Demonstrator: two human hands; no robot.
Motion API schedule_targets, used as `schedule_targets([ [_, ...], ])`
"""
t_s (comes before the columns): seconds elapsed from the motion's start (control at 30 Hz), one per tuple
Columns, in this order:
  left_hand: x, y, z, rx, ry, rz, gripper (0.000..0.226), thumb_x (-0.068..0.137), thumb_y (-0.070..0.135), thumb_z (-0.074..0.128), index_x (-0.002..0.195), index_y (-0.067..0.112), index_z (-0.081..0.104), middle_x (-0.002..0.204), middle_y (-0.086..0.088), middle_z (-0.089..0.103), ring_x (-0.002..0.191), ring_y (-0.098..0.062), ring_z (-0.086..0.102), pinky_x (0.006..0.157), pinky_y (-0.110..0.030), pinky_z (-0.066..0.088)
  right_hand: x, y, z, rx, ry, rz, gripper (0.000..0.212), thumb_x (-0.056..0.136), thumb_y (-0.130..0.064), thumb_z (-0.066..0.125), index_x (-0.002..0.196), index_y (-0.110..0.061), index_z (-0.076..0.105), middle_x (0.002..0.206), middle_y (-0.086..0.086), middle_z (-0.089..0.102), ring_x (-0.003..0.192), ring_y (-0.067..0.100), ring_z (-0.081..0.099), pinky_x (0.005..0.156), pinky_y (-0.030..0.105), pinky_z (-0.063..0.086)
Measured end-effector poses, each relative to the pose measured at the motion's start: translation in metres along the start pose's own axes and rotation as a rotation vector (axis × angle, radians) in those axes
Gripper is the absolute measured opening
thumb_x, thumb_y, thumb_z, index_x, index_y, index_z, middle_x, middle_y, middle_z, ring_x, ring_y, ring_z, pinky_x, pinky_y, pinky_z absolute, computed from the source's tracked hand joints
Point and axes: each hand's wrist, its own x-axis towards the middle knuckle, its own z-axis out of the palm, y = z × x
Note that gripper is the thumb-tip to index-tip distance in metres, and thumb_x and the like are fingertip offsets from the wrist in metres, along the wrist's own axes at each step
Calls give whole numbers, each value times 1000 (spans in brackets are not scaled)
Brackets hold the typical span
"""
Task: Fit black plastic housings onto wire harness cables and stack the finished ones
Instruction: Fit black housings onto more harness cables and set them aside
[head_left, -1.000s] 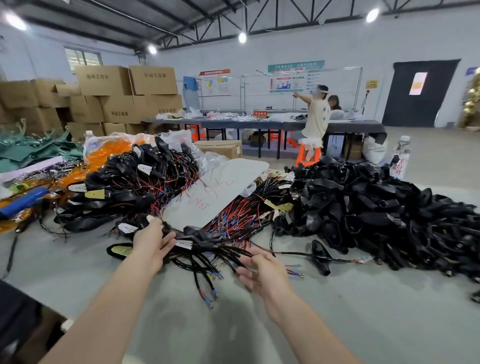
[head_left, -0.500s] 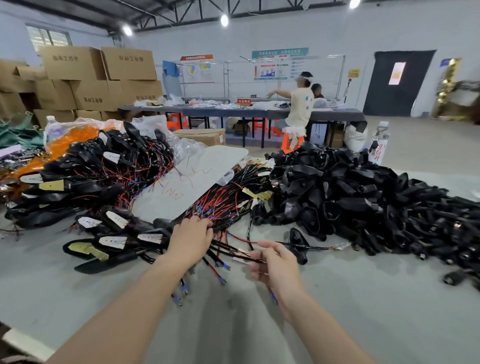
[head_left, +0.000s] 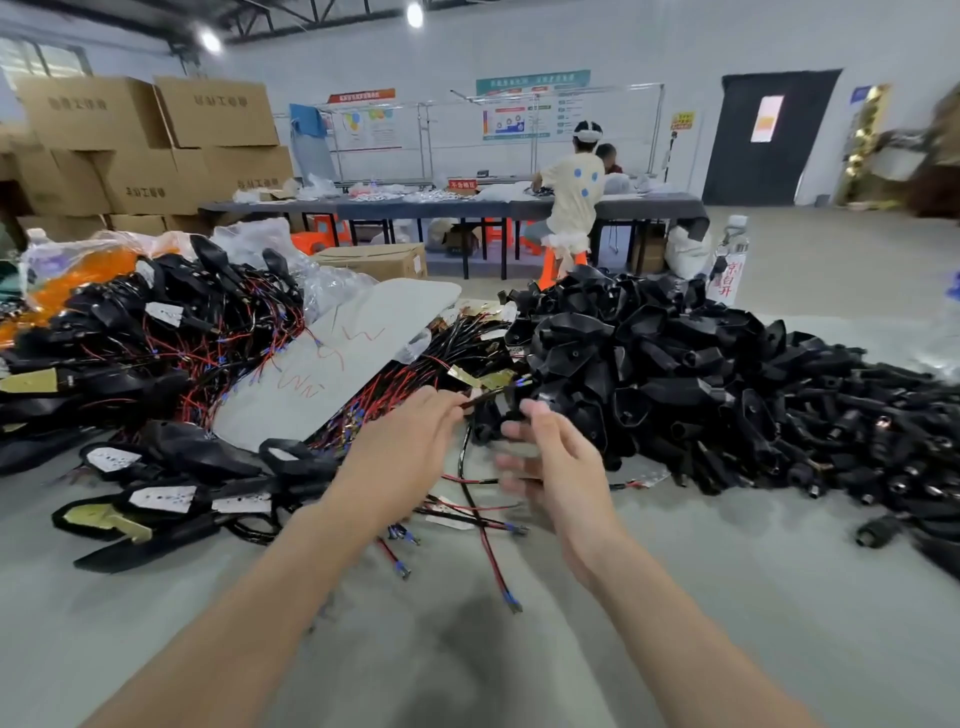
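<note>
- Black housings (head_left: 727, 374) lie in a large loose pile over the right half of the desk (head_left: 675, 597), reaching to its far edge; by its size, most of the job is probably left.
- Finished harnesses (head_left: 156, 332), each cable already capped with a housing and a pale tag, are heaped at the far-left side. A few more (head_left: 171, 483) lie in a row nearer the left front.
- Bare cables (head_left: 457, 358), red and black with blue terminals, wait in a bundle at the middle of the desk, between the finished heap and the housing pile and partly under a grey sheet (head_left: 337, 358).
- One fitting looks just begun: nothing in hand is capped yet.
- The left hand (head_left: 410, 441) reaches forward over the desk's middle, palm down, its thumb and fingertips pinching the end of one cable (head_left: 488, 392), which is lifted toward the near edge of the housing pile.
- The right hand (head_left: 561, 467) is blurred, just beside the left, with its thumb up and fingers spread and loose. It grasps nothing that shows.
- A single housing (head_left: 485, 418) sits between the two hands, close to the right fingertips. Whether they touch it cannot be told.
</note>
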Motion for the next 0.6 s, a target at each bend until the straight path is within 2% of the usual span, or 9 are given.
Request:
schedule_targets([
  [0.1,-14,38,15,-99,14,50,29,107,28,38,126,20,58,111,4,59,101,-23,61,82,-46,49,-3,-16,-20,86,35,-104,26,101,-36,53,104,-18,72,89,-1,74,70,11,70,58,24,57],
  [0.2,-28,68,41,-200,20,67,28,107,28,38,125,24,59,107,5,61,97,-22,62,80,-44,48,-11,-21,-47,125,103,-145,24,100,-32,56,95,-20,75,87,-4,72,72,10,68,61,23,56],
  [0.3,-41,88,70,-179,69,113,26,106,28,39,117,25,63,100,7,66,87,-19,64,69,-40,48,-21,-16,-74,144,189,-151,21,100,-28,58,92,-18,74,83,-5,71,70,10,65,60,23,55],
  [0.4,-52,94,89,-111,99,157,27,101,26,45,108,18,70,92,4,71,76,-24,69,60,-39,53,-28,-16,-104,252,320,-144,20,99,-29,60,88,-18,73,77,-6,70,64,5,63,60,20,55],
  [0.5,-59,96,101,-88,98,233,19,96,18,56,103,14,72,89,2,72,77,-23,69,62,-36,55,-29,-11,-127,242,387,-109,19,100,-30,58,92,-18,71,74,-8,70,66,5,64,60,19,55],
  [0.6,-55,107,106,-224,38,212,27,100,22,50,122,17,65,97,9,69,88,-16,64,79,-36,52,-27,0,-129,195,357,-86,20,99,-33,58,92,-19,71,74,-6,72,66,7,67,58,20,55],
])
